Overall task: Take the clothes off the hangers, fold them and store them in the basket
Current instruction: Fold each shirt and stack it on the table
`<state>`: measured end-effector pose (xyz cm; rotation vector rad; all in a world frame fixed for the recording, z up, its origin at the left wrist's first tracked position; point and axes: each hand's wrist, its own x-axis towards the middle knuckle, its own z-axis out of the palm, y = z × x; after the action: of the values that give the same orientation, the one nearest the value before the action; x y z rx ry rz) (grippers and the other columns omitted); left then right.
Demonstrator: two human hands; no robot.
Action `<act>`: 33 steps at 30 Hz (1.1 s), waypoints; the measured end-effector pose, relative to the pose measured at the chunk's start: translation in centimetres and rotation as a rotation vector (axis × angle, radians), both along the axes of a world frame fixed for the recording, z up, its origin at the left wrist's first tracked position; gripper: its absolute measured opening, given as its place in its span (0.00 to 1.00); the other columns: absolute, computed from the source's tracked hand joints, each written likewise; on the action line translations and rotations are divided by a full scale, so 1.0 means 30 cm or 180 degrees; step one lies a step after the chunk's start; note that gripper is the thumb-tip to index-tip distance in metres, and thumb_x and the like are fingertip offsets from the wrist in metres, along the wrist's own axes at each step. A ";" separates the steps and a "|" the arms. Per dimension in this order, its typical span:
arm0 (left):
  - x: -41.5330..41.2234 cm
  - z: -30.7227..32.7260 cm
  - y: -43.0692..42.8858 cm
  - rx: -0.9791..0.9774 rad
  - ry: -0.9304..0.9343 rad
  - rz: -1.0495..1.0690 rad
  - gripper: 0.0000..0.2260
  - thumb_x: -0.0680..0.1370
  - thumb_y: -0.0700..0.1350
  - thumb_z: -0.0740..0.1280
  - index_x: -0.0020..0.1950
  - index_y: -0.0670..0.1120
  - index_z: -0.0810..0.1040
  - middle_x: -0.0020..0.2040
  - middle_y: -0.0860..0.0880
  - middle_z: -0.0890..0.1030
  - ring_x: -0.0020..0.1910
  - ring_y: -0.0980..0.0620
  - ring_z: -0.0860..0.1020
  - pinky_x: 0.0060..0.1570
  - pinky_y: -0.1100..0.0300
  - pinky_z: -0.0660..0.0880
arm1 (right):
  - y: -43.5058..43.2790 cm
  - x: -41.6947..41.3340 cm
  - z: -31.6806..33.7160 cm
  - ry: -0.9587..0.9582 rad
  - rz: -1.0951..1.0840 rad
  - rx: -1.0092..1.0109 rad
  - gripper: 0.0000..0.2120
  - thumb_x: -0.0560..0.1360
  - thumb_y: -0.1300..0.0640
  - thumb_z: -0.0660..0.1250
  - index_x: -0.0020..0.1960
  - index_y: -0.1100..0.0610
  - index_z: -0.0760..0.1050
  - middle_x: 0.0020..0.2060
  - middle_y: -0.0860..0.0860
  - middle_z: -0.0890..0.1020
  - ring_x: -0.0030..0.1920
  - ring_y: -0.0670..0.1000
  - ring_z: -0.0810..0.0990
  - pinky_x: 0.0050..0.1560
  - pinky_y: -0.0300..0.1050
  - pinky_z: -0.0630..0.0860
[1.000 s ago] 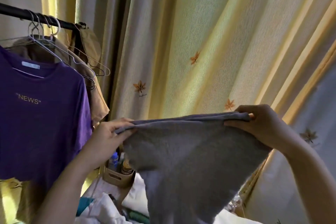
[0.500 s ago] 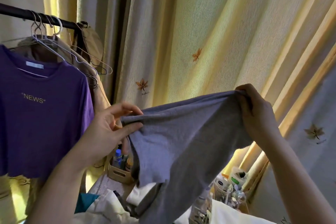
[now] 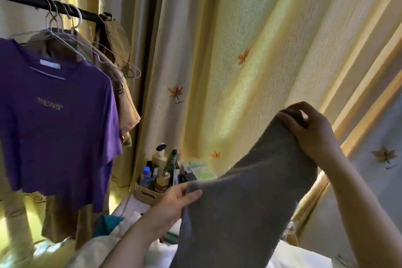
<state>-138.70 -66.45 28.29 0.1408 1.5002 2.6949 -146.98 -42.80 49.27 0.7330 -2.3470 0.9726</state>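
A grey garment [image 3: 243, 198] hangs slantwise between my hands, off its hanger. My right hand [image 3: 309, 135] grips its upper end, high on the right. My left hand [image 3: 174, 200] pinches its lower left edge between thumb and fingers. The cloth drops out of view at the bottom. On the left, a purple "NEWS" T-shirt [image 3: 56, 119] hangs on a wire hanger from a black rail [image 3: 43, 3], with a tan garment [image 3: 126, 104] behind it. Bare wire hangers [image 3: 121, 65] hang at the rail's end. No basket for the clothes is in view.
A yellow curtain [image 3: 250, 39] with maple leaves fills the background. A small beige crate [image 3: 145, 193] of bottles and toiletries stands below it in the middle. White and teal fabrics [image 3: 108, 226] lie heaped at the bottom left.
My left hand has dropped low with its edge of the grey garment, while my right hand stayed high. The cloth now slants steeply and looks narrower. The view has tilted down, showing the crate.
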 end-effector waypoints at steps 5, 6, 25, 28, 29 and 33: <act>0.001 0.010 -0.091 -0.0221 0.0139 0.0903 0.33 0.56 0.50 0.83 0.56 0.44 0.75 0.47 0.44 0.85 0.47 0.49 0.84 0.40 0.62 0.79 | 0.068 0.001 -0.012 -0.0836 0.0883 0.0907 0.43 0.54 0.38 0.73 0.66 0.40 0.63 0.62 0.49 0.72 0.60 0.51 0.75 0.57 0.53 0.78; 0.010 0.010 -0.114 -0.0301 0.0177 0.1013 0.34 0.56 0.48 0.83 0.57 0.45 0.73 0.47 0.44 0.85 0.46 0.49 0.84 0.39 0.61 0.80 | 0.077 0.000 -0.022 -0.0898 0.1072 0.1155 0.42 0.55 0.37 0.74 0.66 0.38 0.63 0.65 0.48 0.70 0.64 0.51 0.72 0.59 0.55 0.77; 0.114 0.021 -0.607 -0.3474 0.0383 0.2947 0.07 0.71 0.40 0.74 0.44 0.43 0.78 0.52 0.49 0.78 0.50 0.50 0.78 0.49 0.60 0.73 | -0.562 -0.126 -0.148 -0.0724 0.1552 -0.0370 0.07 0.70 0.66 0.72 0.48 0.63 0.79 0.37 0.57 0.81 0.40 0.53 0.80 0.44 0.50 0.79; 0.147 0.074 -0.655 -0.3395 0.0577 0.3108 0.08 0.72 0.40 0.73 0.43 0.48 0.75 0.60 0.54 0.78 0.56 0.57 0.77 0.55 0.60 0.74 | -0.602 -0.118 -0.113 -0.0723 0.1950 -0.0708 0.08 0.70 0.68 0.72 0.48 0.63 0.79 0.36 0.54 0.81 0.37 0.46 0.79 0.41 0.41 0.78; 0.171 0.087 -0.665 -0.3358 0.0583 0.3024 0.09 0.72 0.40 0.73 0.42 0.51 0.74 0.59 0.57 0.79 0.55 0.61 0.77 0.53 0.63 0.75 | -0.597 -0.111 -0.099 -0.0687 0.2103 -0.0662 0.09 0.69 0.68 0.73 0.48 0.62 0.79 0.36 0.53 0.81 0.38 0.46 0.80 0.41 0.41 0.78; 0.274 0.054 -0.674 -0.3289 0.0270 0.2259 0.14 0.68 0.37 0.75 0.39 0.53 0.75 0.45 0.53 0.84 0.45 0.59 0.82 0.43 0.65 0.78 | -0.525 -0.058 -0.095 -0.0803 0.3027 0.0117 0.12 0.64 0.61 0.75 0.46 0.52 0.81 0.39 0.44 0.85 0.43 0.44 0.83 0.43 0.34 0.78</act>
<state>-130.48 -86.68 29.89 -0.3921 3.1694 1.8248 -148.72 -58.54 46.42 1.9232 -2.1866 1.4454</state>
